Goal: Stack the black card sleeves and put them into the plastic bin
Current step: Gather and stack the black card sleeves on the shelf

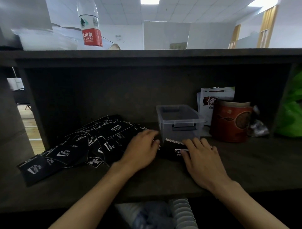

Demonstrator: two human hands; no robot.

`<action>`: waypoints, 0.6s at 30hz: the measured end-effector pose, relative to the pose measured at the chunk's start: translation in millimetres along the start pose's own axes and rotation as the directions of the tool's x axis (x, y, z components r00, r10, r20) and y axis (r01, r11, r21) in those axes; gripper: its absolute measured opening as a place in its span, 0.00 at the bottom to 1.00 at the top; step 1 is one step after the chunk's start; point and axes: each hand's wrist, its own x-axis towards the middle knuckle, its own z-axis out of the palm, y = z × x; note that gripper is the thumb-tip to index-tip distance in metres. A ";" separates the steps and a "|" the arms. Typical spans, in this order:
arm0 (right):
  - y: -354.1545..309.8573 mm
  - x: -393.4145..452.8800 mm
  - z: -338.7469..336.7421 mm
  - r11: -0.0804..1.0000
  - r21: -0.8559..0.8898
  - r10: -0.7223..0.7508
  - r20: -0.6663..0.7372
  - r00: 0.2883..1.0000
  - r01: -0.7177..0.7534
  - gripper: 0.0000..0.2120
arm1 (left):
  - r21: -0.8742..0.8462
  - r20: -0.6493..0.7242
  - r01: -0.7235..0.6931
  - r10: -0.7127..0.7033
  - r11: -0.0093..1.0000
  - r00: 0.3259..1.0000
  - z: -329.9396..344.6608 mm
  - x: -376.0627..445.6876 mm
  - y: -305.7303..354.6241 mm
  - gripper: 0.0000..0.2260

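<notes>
I'm facing a dark counter set in a dim alcove under a thick shelf. At twelve o'clock, ceiling panel lights glow over white walls; wooden floor shows at nine o'clock.

scattered black sleeves, clear bin seemingly empty

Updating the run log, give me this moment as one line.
left hand: on loose sleeves | right hand: grips stack | bin: no sleeves seen
</notes>
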 end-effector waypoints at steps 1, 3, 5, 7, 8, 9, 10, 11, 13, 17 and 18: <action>0.2 -0.5 0.3 1.000 0.000 -0.003 -0.005 1.000 0.003 0.17 | 0.115 0.033 0.054 -0.058 0.992 0.998 -9.6 0.7 -11.2 0.22; 0.8 -0.9 0.3 1.000 0.005 -0.002 -0.006 1.000 0.002 0.17 | 0.308 0.167 0.101 -0.158 0.946 0.973 -24.1 -2.3 -29.7 0.28; 0.7 -0.3 0.0 1.000 0.015 0.007 0.000 1.000 -0.007 0.17 | 0.379 0.236 0.078 -0.178 0.922 0.955 -29.2 -9.6 -41.9 0.28; 0.5 -0.3 -0.1 1.000 0.013 0.013 0.001 1.000 -0.013 0.18 | 0.358 0.205 0.046 -0.126 0.933 0.971 -28.7 -19.1 -47.0 0.22; 0.2 0.1 -0.2 1.000 0.013 0.014 0.001 1.000 -0.014 0.18 | 0.334 0.172 0.028 -0.090 0.942 0.981 -28.4 -23.4 -47.8 0.19; 0.0 0.2 -0.3 1.000 0.013 0.015 0.003 1.000 -0.015 0.18 | 0.318 0.133 0.009 -0.054 0.948 0.990 -28.7 -26.6 -46.9 0.16; -0.1 0.3 -0.4 1.000 0.015 0.016 0.005 1.000 -0.016 0.18 | 0.315 0.084 -0.010 -0.017 0.949 0.996 -30.0 -28.8 -45.1 0.15; -0.1 0.0 -0.6 1.000 0.018 0.019 0.008 1.000 -0.019 0.19 | 0.327 0.035 -0.028 0.018 0.944 0.999 -32.0 -30.1 -42.9 0.13; 0.0 -0.6 -1.9 0.999 0.025 0.025 0.017 1.000 -0.026 0.19 | 0.367 -0.058 -0.047 0.074 0.929 0.996 -39.8 -30.5 -40.8 0.11; -1.0 -0.5 -3.2 0.999 0.021 0.031 0.030 0.999 -0.032 0.19 | 0.176 -0.097 -0.075 0.093 0.981 0.991 -70.7 -26.0 -45.8 0.09; -1.5 -0.2 -3.5 0.999 0.018 0.031 0.029 0.999 -0.032 0.19 | 0.084 -0.040 -0.102 0.106 0.991 0.994 -76.5 -25.6 -44.0 0.10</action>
